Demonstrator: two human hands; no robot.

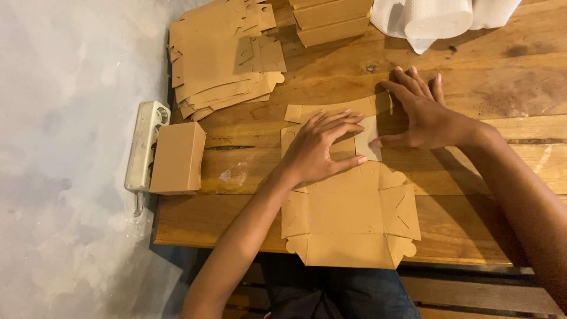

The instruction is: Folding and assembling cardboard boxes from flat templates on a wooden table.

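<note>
**Creasing the far flap of a flat cardboard box blank**

Head view: a brown die-cut cardboard box blank [348, 207] lies flat on the wooden table [472, 77], its near edge reaching the table's front edge just above the person's lap. The left hand [322, 147] rests palm-down on the far half of the blank, fingers spread and flat, gripping nothing, only pressing. The right hand [422, 115] is also open, with its fingers laid over the far flap [336, 110] at the blank's right corner and its thumb pointing back toward the left hand. Neither hand is closed around anything.

To do this fold well, I judge the left palm should stay just behind the score line as an anchor, while the right-hand fingers bring the flap up evenly along its whole length, so the crease follows the score and does not wander. The side tabs [401, 212] with their rounded ears and slits lie flat and unbent; it would be wise to keep them that way until the main walls stand.

Round about: a loose stack of unfolded blanks [221, 56] lies at the far left of the table, a finished closed carton [177, 158] stands at the left edge beside a white power strip [143, 145], more folded cartons [331, 20] are stacked at the far side, and white paper towel rolls [437, 18] lie beyond them to the right.
</note>
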